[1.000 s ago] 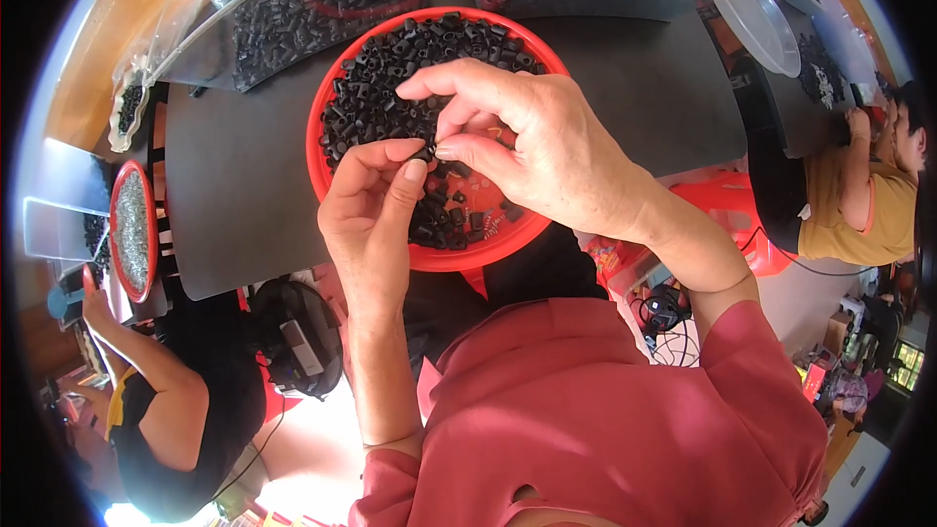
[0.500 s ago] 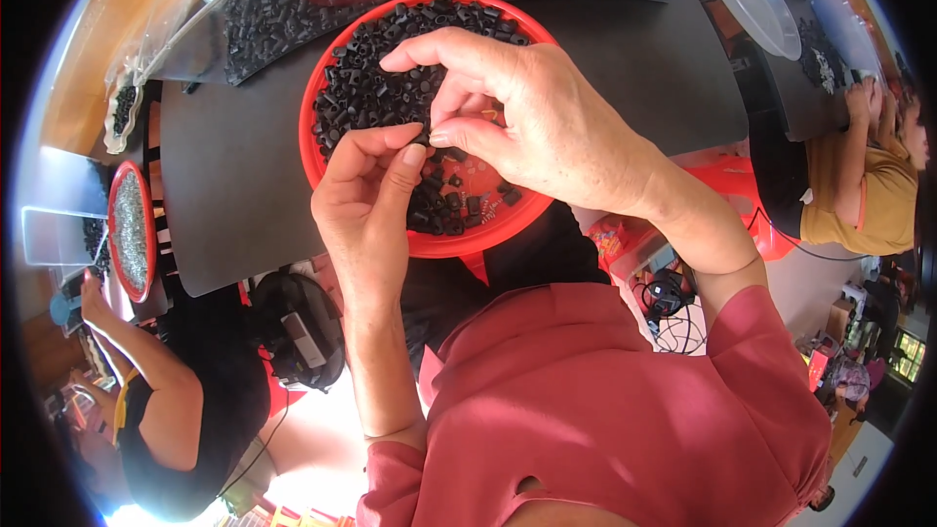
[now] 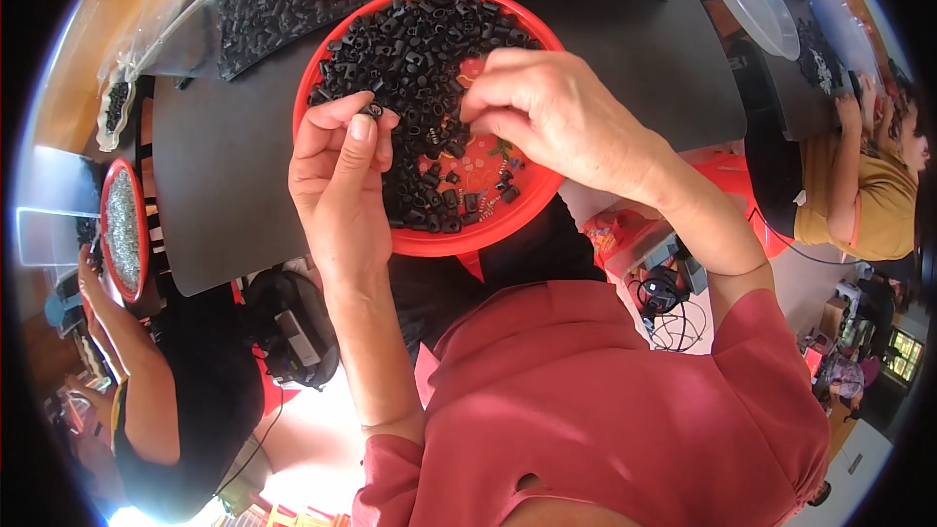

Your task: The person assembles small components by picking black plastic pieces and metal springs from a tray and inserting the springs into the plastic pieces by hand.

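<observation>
My left hand [image 3: 342, 171] pinches a small black hollow plastic piece [image 3: 371, 110] between thumb and fingertips, its open end facing up, above the left side of a round red tray [image 3: 532, 197]. Lower over the tray's right side, my right hand [image 3: 566, 112] has thumb and fingers closed together at the edge of the heap; whatever they grip is hidden. Many similar black plastic pieces [image 3: 390, 54] fill the far and left parts of the tray. Small metal springs [image 3: 486, 205] and a few loose black pieces lie on its patterned floor near me.
The tray rests at the near edge of a dark table [image 3: 234, 166]. Behind it stand clear bins [image 3: 312, 0] of black pieces. To the left, a person's arm [image 3: 117, 307] is near a red-rimmed tray of springs [image 3: 124, 229]. Another person [image 3: 859, 185] works at right.
My hands have come apart. The left drew back leftward with the black piece; the right moved down to the right, into the tray, its fingers closing together.
</observation>
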`<state>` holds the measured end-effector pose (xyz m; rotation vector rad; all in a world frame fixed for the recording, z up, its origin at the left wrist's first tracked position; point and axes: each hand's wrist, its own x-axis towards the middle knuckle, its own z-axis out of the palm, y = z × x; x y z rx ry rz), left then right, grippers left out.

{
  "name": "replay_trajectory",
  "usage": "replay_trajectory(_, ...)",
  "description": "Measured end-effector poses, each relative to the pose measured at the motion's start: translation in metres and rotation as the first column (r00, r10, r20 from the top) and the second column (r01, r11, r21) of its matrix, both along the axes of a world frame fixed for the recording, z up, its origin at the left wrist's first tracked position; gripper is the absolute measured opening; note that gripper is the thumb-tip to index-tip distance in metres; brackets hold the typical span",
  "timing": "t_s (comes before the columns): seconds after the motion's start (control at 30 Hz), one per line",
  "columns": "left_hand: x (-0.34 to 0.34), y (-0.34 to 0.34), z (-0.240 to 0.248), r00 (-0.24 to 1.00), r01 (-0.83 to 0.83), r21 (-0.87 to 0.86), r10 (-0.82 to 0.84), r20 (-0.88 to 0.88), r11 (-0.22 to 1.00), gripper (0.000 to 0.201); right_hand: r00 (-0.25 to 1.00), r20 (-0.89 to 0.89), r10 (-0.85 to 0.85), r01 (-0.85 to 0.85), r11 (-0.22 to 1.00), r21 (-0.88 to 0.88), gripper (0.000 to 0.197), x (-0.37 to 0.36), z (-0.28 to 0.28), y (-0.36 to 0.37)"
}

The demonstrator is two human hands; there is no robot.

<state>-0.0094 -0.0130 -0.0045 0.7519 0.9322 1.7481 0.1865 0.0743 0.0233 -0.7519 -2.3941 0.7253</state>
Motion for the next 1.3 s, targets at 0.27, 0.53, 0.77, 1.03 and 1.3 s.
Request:
replay_trajectory(0.27, 0.001, 0.001, 0.000, 0.997, 0.035, -0.023, -0.036, -0.066, 0.999, 0.016, 0.976, 0.219, 0.025, -0.083, 0.961, 0.263, 0.004, -0.005, -0.018, -0.004)
replay_trajectory(0.53, 0.007, 0.002, 0.004, 0.995, 0.013, -0.037, -0.016, -0.095, 0.999, 0.015, 0.963, 0.262, 0.056, -0.090, 0.989, 0.120, 0.010, -0.005, -0.012, -0.004)
replay_trajectory(0.77, 0.008, 0.000, 0.006, 0.990, 0.020, -0.065, -0.028, -0.136, 0.998, 0.012, 0.998, -0.061, 0.033, -0.047, 0.971, -0.234, 0.014, -0.008, 0.002, -0.004)
replay_trajectory(1.03, 0.010, -0.002, 0.003, 0.981, 0.031, -0.042, -0.038, -0.193, 0.999, 0.011, 0.951, -0.308, -0.001, -0.107, 0.937, -0.331, 0.008, -0.016, 0.024, -0.001)
replay_trajectory(1.3, 0.013, -0.003, 0.002, 0.970, 0.010, -0.033, -0.018, -0.244, 0.999, 0.010, 0.951, -0.310, 0.013, -0.101, 0.958, -0.268, 0.011, -0.020, 0.023, -0.004)
